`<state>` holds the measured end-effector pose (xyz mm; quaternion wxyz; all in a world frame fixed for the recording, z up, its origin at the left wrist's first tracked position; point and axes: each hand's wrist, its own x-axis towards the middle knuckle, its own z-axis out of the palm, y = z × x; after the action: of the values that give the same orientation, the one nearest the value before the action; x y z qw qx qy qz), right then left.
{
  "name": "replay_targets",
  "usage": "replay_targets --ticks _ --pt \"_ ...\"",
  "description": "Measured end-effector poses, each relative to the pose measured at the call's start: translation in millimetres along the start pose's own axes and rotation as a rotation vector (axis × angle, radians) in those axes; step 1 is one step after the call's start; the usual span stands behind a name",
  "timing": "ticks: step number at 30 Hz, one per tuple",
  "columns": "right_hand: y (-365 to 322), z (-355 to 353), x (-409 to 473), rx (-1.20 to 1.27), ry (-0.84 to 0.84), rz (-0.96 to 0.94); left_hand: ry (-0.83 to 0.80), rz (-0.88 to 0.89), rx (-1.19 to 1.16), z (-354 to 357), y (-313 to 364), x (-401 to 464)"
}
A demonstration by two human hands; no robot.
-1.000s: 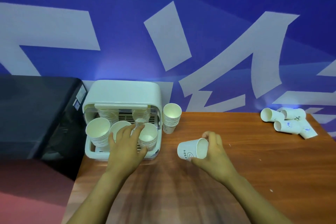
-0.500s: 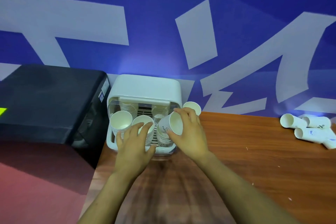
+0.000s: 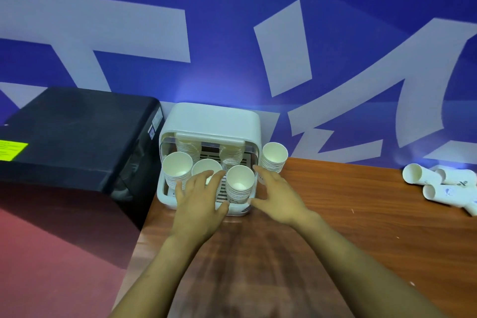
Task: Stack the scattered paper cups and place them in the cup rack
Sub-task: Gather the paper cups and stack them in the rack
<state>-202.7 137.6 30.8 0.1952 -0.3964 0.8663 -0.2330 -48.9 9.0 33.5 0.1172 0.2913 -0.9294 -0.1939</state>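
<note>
White cup stacks [image 3: 240, 183] upright in white rack [image 3: 211, 121]

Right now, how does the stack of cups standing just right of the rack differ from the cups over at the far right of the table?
The stack beside the rack stands upright with its mouth up; the cups at the far right lie on their sides. The stack is many cups nested tightly; the far-right cups lie loosely heaped. The stack sits close to the right hand; the far-right cups lie well away from both hands. Both are white paper cups on the wooden table, outside the rack.
</note>
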Motion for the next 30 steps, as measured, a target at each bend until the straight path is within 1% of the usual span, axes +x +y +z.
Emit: replay_targets --ticks 3,6,8,13,16,20,23,27,30 --pt "13 -15 -17 -0.057 -0.064 0.028 -0.029 0.037 -0.029 2 14 0" --pt "30 -28 -42 -0.160 -0.273 0.089 -0.079 0.062 -0.072 15 33 -5" --pt "45 -35 -60 -0.191 -0.357 0.135 -0.109 0.081 -0.096 28 47 -13" --pt "88 -63 -96 -0.178 -0.337 0.232 -0.260 0.197 -0.095 61 89 -29" --pt "119 -87 -112 -0.120 -0.312 0.256 -0.269 0.242 -0.069 72 122 -29" --pt "176 -124 -130 -0.124 -0.265 0.247 -0.292 0.222 0.007 92 171 -25" --pt "232 -152 -149 -0.107 -0.258 0.244 -0.316 0.180 0.067 115 226 -29" --pt "307 -193 -174 -0.078 -0.242 0.237 -0.398 0.218 0.109 158 318 -31" --pt "358 -224 -185 -0.097 -0.241 0.249 -0.402 0.223 0.130 184 372 -26"
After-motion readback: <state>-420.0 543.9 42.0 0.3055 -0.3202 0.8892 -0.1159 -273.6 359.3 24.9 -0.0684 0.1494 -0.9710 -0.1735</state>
